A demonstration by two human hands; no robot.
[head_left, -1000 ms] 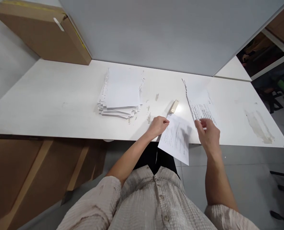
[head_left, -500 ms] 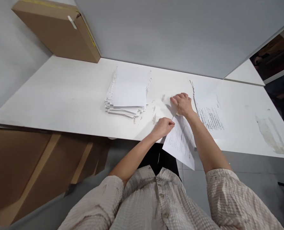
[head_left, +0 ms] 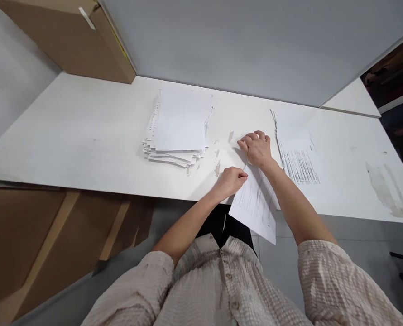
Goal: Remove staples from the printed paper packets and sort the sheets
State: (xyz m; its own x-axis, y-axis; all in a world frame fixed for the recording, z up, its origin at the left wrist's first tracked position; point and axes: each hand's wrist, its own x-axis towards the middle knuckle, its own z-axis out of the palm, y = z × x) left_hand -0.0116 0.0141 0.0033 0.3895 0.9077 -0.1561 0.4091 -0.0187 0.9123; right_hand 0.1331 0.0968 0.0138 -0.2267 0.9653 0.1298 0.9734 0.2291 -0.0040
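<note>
Between the thumb and fingers of my left hand (head_left: 233, 181) the left edge of a printed sheet of paper (head_left: 256, 199) is pinched. The sheet slants over the table's front edge, its lower corner hanging past it. My right hand (head_left: 256, 148) sits at the sheet's upper end with bent fingers, holding it against the table; its palm hides that part of the paper. To the right lies a pile of printed paper (head_left: 299, 167) with a rough, torn-looking left edge. A thicker stack of white paper (head_left: 181, 120) with uneven edges stands to the left.
The white table (head_left: 96, 131) runs along a grey panel (head_left: 228, 45). A cardboard box (head_left: 75, 40) leans at the back left. Brown cardboard (head_left: 21, 240) stands below the table at left. Stains and residue (head_left: 386, 188) mark the table's right end.
The camera view has shifted slightly. My right hand has moved a little left at the sheet's top; my left hand keeps its pinch on the edge.
</note>
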